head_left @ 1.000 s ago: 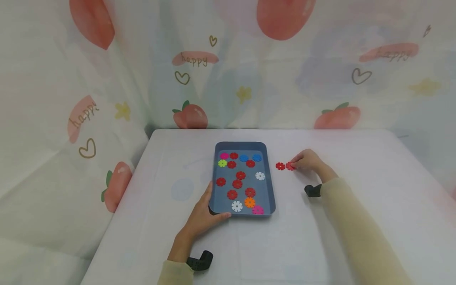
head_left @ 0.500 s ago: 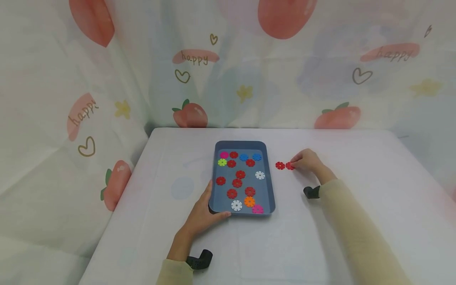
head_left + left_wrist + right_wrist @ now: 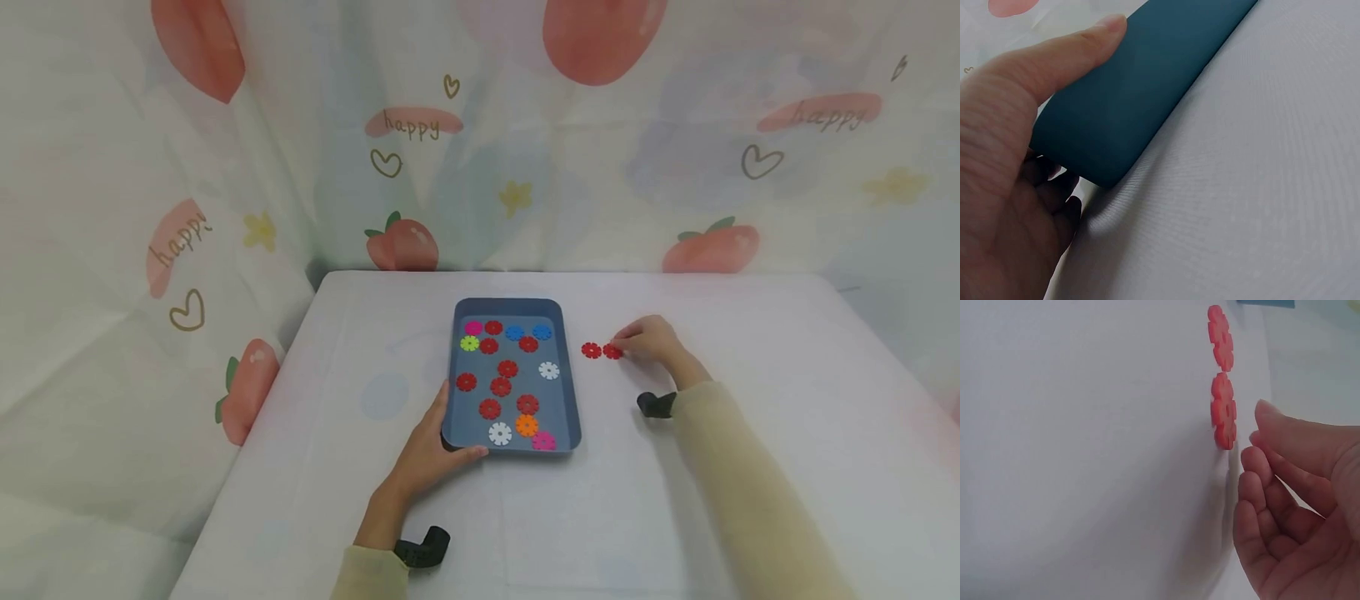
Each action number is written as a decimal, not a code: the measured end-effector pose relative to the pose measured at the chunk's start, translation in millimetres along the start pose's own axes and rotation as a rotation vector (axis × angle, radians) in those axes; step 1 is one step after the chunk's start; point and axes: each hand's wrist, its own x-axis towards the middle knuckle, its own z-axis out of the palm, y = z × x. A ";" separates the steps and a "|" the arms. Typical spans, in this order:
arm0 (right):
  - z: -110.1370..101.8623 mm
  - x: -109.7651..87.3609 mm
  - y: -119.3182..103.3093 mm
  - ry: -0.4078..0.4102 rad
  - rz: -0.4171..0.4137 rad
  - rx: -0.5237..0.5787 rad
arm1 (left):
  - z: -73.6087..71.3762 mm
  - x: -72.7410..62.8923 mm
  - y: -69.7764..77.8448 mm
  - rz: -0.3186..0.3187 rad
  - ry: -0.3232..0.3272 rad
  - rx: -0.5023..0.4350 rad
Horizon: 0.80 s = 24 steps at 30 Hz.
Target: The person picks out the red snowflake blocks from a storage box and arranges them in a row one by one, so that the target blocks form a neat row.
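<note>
My left hand [image 3: 420, 458] grips the near left corner of a blue-grey tray [image 3: 566, 367], thumb along its near edge. In the left wrist view the other fingers curl in the shade by the tray's corner. To the right of the tray, two red snowflake discs lie side by side on the white table: a left one [image 3: 591, 351] and a right one [image 3: 612, 352]. My right hand [image 3: 652, 340] is at the right disc [image 3: 1224, 412], loosely curled. A small gap shows between its thumb tip [image 3: 1263, 409] and that disc in the right wrist view.
Inside the tray lie several snowflake discs: red, a blue one [image 3: 542, 332], a white one [image 3: 500, 433], an orange one [image 3: 527, 425], a yellow-green one [image 3: 469, 343] and pink. A printed curtain [image 3: 585, 192] hangs behind the table [image 3: 375, 500].
The right red disc looked paler under the fingertips a second ago; now it shows plain red beside the left one. The left hand and tray keep their places.
</note>
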 end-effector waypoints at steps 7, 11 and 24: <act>8.4 -3.5 -25.6 0.075 -0.080 0.130 | 1.2 -0.9 2.1 -0.021 0.001 -0.007; 19.4 -7.8 -50.1 0.028 -0.137 0.169 | 0.7 -0.7 1.3 -0.010 0.000 -0.006; 44.5 -7.5 -93.5 0.003 -0.262 0.263 | -0.9 -0.1 0.9 0.010 0.002 -0.005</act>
